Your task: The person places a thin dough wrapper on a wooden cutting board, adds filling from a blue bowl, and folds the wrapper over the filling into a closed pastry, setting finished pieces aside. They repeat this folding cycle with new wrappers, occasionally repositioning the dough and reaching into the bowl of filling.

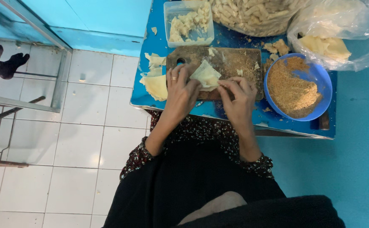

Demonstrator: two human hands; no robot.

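Note:
A pale dough wrapper (pixel 206 75) lies folded on a brown wooden board (pixel 235 63) on the blue table (pixel 148 95). My left hand (pixel 180 90), with a ring on one finger, pinches the wrapper's left side. My right hand (pixel 238 97) grips its right lower edge with the fingertips. Both hands hold the same wrapper over the board's near edge.
A blue bowl (pixel 319 76) of brown crumbly filling stands right of the board. Loose wrapper sheets (pixel 155 82) lie left of it. A clear tub (pixel 188 23) of dough pieces, a heap of rolled pieces (pixel 252 14) and a plastic bag (pixel 340 36) sit at the back. White floor tiles at left.

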